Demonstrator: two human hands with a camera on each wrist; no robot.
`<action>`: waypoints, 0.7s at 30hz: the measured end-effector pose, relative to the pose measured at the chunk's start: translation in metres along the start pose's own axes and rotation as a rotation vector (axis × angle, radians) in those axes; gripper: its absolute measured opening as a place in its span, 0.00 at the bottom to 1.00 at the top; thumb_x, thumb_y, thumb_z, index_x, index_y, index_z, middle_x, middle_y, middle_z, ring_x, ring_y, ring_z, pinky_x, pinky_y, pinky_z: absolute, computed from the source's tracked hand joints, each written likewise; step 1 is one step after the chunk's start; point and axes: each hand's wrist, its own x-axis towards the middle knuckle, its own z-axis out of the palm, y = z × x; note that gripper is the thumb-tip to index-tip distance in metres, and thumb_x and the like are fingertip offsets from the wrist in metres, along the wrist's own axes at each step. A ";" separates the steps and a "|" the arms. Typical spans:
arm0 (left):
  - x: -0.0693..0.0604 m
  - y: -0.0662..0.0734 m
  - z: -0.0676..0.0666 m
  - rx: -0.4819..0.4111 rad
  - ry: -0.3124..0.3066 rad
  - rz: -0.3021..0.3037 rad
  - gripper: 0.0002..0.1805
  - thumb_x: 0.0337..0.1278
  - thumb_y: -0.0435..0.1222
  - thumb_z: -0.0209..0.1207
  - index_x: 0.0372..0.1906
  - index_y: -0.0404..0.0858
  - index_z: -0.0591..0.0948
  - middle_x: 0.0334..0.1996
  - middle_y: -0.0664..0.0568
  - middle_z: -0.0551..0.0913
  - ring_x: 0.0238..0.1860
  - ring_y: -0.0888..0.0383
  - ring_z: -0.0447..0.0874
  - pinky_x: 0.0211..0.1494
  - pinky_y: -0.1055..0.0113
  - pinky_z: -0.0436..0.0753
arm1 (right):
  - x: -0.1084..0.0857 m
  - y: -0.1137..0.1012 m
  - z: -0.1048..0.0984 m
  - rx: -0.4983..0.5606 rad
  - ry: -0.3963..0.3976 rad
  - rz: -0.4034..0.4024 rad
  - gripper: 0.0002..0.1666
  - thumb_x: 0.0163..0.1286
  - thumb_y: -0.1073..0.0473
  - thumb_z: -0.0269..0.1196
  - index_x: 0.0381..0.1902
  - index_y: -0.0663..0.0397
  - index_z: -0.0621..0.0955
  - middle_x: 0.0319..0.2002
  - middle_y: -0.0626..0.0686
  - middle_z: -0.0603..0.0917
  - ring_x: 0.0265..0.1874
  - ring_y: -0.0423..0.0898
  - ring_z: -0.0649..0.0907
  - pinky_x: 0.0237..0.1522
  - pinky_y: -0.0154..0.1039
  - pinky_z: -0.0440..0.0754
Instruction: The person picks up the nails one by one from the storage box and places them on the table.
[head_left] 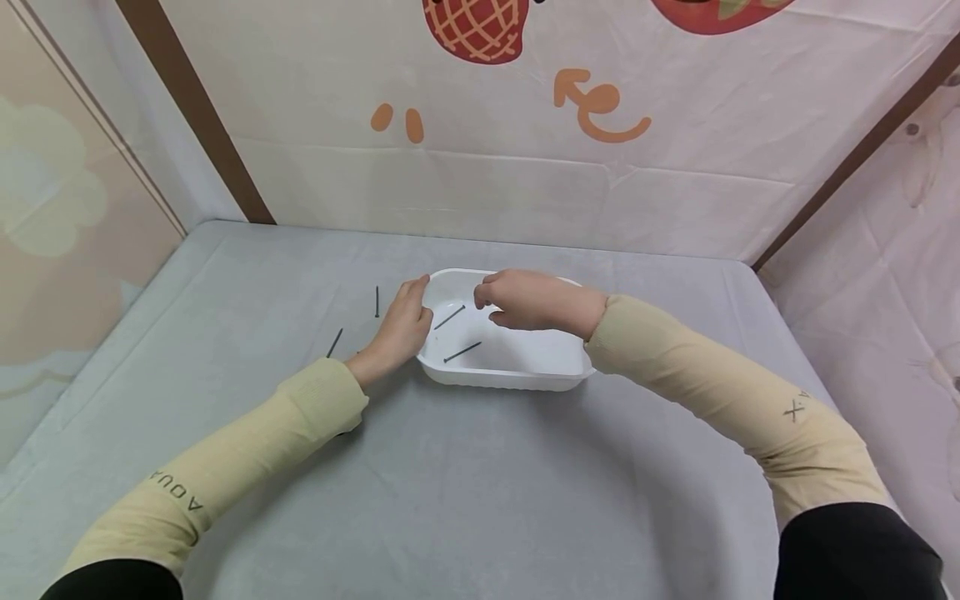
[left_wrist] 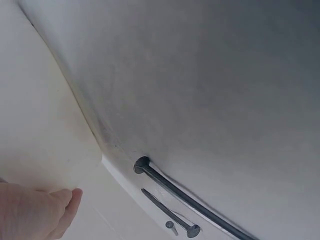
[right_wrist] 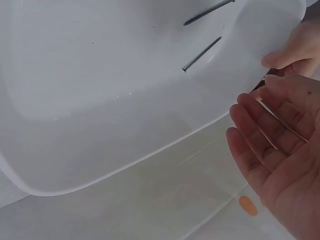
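Observation:
A white plastic tub [head_left: 510, 379] stands on the table with two nails in it, one nail [head_left: 450, 317] farther back and another nail [head_left: 462, 352] nearer the front. At the tub's left end, my left hand [head_left: 397, 325] grips the rim, its thumb [right_wrist: 274, 60] over the edge in the right wrist view. My right hand [head_left: 528, 300] hovers above the tub, fingers loosely bent. Its palm shows in the right wrist view, and I see nothing held there. Left of the tub lie an upright-pointing nail [head_left: 377, 302] and a slanted nail [head_left: 334, 342].
The left wrist view shows a large nail [left_wrist: 185, 195] close up, with a smaller nail [left_wrist: 170, 212] and another nail head [left_wrist: 169, 225] beside it. A pale grey cloth covers the table [head_left: 480, 483]. Behind it hangs a printed curtain [head_left: 495, 183].

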 end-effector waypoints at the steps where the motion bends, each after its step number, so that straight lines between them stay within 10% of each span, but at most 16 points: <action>1: 0.000 0.000 0.000 0.001 0.000 0.001 0.29 0.60 0.24 0.38 0.67 0.26 0.51 0.64 0.33 0.55 0.64 0.43 0.58 0.65 0.57 0.63 | 0.001 0.000 0.001 -0.004 -0.002 -0.004 0.14 0.61 0.67 0.57 0.46 0.61 0.78 0.46 0.56 0.80 0.45 0.48 0.79 0.48 0.38 0.75; 21: 0.001 -0.002 -0.001 0.012 -0.022 -0.010 0.29 0.61 0.26 0.39 0.68 0.27 0.50 0.65 0.35 0.54 0.66 0.44 0.56 0.66 0.56 0.60 | 0.026 -0.003 0.019 -0.083 -0.031 -0.127 0.14 0.60 0.69 0.58 0.45 0.60 0.81 0.43 0.55 0.81 0.42 0.48 0.80 0.46 0.37 0.76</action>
